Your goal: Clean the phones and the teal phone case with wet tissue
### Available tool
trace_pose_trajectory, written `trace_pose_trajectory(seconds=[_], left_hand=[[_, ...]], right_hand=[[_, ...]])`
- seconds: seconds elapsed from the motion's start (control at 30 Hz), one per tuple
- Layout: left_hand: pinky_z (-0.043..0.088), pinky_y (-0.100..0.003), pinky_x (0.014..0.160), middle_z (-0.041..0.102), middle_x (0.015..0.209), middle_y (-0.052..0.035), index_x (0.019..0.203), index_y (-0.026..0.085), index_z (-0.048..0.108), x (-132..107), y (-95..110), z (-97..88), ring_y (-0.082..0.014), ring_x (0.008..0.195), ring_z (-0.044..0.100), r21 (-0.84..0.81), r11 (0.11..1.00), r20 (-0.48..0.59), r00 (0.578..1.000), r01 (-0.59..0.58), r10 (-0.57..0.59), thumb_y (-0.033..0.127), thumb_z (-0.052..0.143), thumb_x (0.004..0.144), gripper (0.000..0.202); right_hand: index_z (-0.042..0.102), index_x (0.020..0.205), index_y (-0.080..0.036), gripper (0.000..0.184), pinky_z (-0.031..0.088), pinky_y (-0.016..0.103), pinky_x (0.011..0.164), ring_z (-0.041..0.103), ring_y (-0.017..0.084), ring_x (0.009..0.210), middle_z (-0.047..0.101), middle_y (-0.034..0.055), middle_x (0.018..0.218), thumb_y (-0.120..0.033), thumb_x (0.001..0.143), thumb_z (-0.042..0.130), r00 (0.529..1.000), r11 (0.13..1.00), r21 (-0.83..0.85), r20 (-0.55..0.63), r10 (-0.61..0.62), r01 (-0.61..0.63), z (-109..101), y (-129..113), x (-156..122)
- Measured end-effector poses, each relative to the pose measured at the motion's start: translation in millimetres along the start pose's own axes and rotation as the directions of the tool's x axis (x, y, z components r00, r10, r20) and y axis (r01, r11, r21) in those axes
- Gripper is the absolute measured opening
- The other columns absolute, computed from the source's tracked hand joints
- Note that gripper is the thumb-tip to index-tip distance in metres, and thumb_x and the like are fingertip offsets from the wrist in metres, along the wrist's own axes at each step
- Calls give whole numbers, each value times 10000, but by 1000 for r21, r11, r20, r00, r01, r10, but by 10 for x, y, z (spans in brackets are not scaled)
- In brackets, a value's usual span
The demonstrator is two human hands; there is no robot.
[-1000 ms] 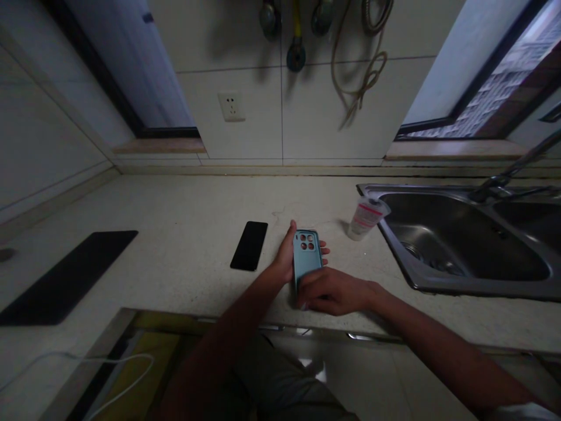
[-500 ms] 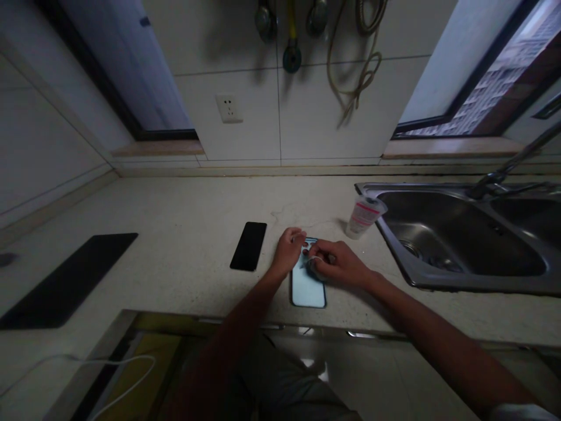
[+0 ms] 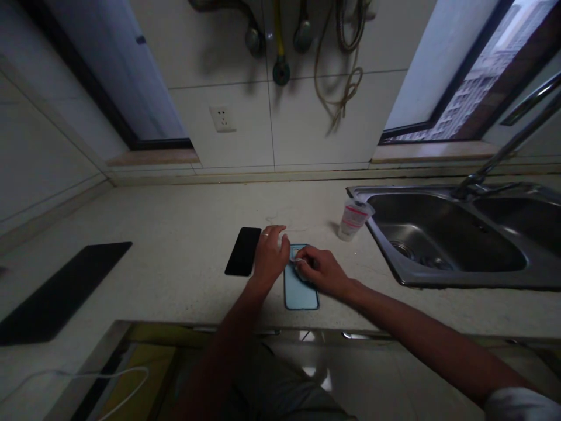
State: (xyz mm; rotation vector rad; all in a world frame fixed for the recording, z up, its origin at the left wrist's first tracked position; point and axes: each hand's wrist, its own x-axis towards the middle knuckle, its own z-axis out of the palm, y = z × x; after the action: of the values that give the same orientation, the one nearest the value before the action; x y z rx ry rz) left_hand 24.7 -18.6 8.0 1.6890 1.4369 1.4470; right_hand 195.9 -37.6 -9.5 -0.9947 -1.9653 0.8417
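A light blue phone case (image 3: 301, 297) with a darker rim lies flat near the counter's front edge. My right hand (image 3: 322, 270) is over its upper half, fingertips pinched on a thin whitish cord (image 3: 298, 261); most of the cord is hidden by the fingers. At the case's upper left is my left hand (image 3: 270, 252), a ring on one finger, thumb and fingers apart with nothing seen between them. Just left of that hand, a black phone (image 3: 242, 251) rests on the counter, partly covered by the fingers.
A clear plastic cup (image 3: 352, 221) with pink print stands beside the steel sink (image 3: 401, 279). To the left lies a black flat mat (image 3: 65, 292), with a white cable (image 3: 87, 375) below it. Wall pipes and a socket (image 3: 222, 118) are behind the counter (image 3: 184, 216).
My left hand has drawn back from the case's top edge to the left, and its fingers have spread. My right hand stays over the case with the cord. The camera view has shifted slightly.
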Motion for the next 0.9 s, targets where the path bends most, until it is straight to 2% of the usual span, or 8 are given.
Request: trace_pose_trajectory(seconds=[0.07, 0.17, 0.27, 0.33, 0.47, 0.7, 0.77, 0.9], left_hand=[[339, -421, 1123, 639, 1203, -138, 1119, 207, 676, 23, -12, -173, -296, 1217, 531, 330, 941, 37, 997, -78, 69, 256, 517, 897, 278], [358, -495, 1075, 580, 1321, -204, 1299, 121, 583, 55, -40, -423, -357, 1273, 473, 730, 683, 14, 1000, -29, 28, 308, 433, 936, 435], [426, -545, 950, 551, 1332, -280, 1384, 58, 493, 70, -59, -597, -443, 1232, 483, 893, 444, -16, 990, 77, -140, 448, 503, 896, 625], [462, -531, 874, 597, 1241, -290, 1359, 62, 501, 79, -73, -664, -452, 1163, 534, 913, 389, -3, 957, 121, -290, 543, 519, 868, 688], [484, -469, 839, 629, 1164, -253, 1261, 106, 546, 150, -129, -726, -413, 1107, 592, 883, 441, 47, 904, 161, -424, 607, 541, 817, 670], [485, -398, 808, 658, 1141, -246, 1187, 105, 522, 300, -184, -706, -379, 1054, 647, 830, 501, 91, 827, 244, -554, 526, 655, 717, 644], [485, -395, 774, 668, 1127, -236, 1213, 115, 486, 301, -182, -682, -377, 1023, 662, 800, 536, 89, 828, 271, -553, 497, 676, 702, 666], [483, -406, 782, 672, 1112, -224, 1218, 142, 461, 307, -221, -621, -370, 1012, 665, 698, 655, 64, 885, 290, -460, 457, 745, 655, 705]], right_hand=[[581, 948, -198, 154, 375, 243, 557, 498, 123, 585, 549, -43, 663, -340, 890, 587, 992, 988, 143, -103, 71, -56, 30, -3, 8], [558, 1012, -216, 208, 355, 233, 524, 440, 115, 566, 460, -69, 659, -378, 890, 603, 959, 926, 370, -225, 170, -78, 69, 42, 65], [551, 1022, -228, 244, 351, 233, 516, 411, 110, 549, 404, -82, 656, -417, 883, 622, 929, 851, 518, -267, 257, -87, 83, 129, 137], [550, 1000, -229, 256, 350, 233, 508, 412, 109, 539, 404, -84, 649, -438, 875, 629, 914, 815, 571, -267, 304, -104, 84, 181, 170], [565, 968, -213, 253, 347, 233, 515, 430, 108, 553, 463, -69, 653, -439, 871, 622, 919, 841, 529, -267, 292, -113, 85, 240, 191], [612, 929, -207, 186, 363, 241, 553, 472, 122, 591, 518, -45, 670, -382, 866, 605, 953, 937, 332, -233, 192, -108, 92, 300, 193], [615, 923, -211, 178, 363, 244, 551, 476, 125, 586, 523, -43, 667, -380, 867, 602, 955, 936, 336, -227, 191, -108, 93, 300, 190], [618, 912, -213, 178, 357, 243, 538, 476, 125, 574, 531, -42, 664, -382, 857, 613, 955, 927, 355, -218, 204, -117, 90, 277, 192]])
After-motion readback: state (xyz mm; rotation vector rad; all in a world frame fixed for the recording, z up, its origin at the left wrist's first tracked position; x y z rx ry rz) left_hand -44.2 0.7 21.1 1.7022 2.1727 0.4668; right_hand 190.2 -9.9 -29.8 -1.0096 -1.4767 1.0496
